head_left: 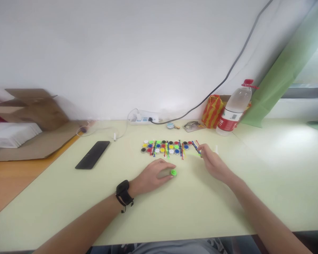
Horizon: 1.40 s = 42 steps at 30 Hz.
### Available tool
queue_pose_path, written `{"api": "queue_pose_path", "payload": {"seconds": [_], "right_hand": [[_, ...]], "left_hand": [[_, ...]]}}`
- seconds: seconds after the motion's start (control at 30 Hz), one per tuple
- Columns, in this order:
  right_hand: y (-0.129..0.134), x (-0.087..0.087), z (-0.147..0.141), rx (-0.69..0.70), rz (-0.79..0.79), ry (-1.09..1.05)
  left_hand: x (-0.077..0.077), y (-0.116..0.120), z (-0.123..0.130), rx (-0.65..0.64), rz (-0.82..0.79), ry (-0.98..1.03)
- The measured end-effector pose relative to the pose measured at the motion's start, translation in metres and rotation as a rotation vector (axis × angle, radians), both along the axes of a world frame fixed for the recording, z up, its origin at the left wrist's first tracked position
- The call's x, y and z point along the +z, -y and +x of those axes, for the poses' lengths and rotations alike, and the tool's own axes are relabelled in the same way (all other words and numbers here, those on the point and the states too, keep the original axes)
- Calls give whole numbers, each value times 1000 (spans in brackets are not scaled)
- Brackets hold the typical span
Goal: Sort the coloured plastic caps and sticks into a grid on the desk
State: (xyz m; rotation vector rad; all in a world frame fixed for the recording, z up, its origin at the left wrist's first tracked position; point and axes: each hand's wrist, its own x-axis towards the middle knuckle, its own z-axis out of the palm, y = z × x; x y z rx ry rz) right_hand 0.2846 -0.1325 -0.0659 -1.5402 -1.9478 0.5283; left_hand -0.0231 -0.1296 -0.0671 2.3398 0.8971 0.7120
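My left hand (155, 176) rests on the table with thumb and index finger closed around a small round green-topped disc (174, 172). My right hand (213, 162) is at the right end of the coloured parts, its fingertips pinched together at thin plastic sticks (196, 147). Which stick lies between those fingertips is partly hidden. Ahead of my hands stand rows of small round discs (162, 150) in white, black, red, yellow, blue and green. Bundles of thin coloured sticks (180, 149) lie across the rows, dividing them into groups.
A black phone (92, 155) lies at the left. Along the wall are a power strip (143, 119) with cables, glasses (192, 125), a red-yellow bag (212, 111) and a large bottle (233, 111). An open cardboard box (42, 113) stands far left.
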Motion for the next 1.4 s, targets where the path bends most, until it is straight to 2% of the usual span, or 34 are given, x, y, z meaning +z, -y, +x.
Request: {"api": "queue_pose_path", "payload": {"seconds": [0.17, 0.23, 0.3, 0.43, 0.63, 0.8, 1.1, 1.3, 1.4], "right_hand": [[23, 8, -41, 334, -88, -163], [31, 8, -54, 422, -93, -221], [34, 6, -64, 452, -105, -261], [31, -6, -70, 413, -102, -274], [22, -18, -62, 352, 30, -196], [22, -17, -59, 398, 55, -150], [21, -16, -60, 382, 75, -146], [17, -18, -59, 373, 115, -141], [17, -18, -58, 378, 100, -148]], "left_hand": [[2, 2, 1, 125, 17, 144], [2, 1, 0, 99, 19, 151], [1, 0, -1, 47, 18, 117], [-3, -3, -2, 28, 42, 86], [-6, -6, -4, 46, 89, 73], [-4, -4, -3, 22, 109, 42], [0, -1, -1, -2, 142, -19], [5, 1, 2, -86, 201, -83], [7, 3, 4, -87, 178, -95]]}}
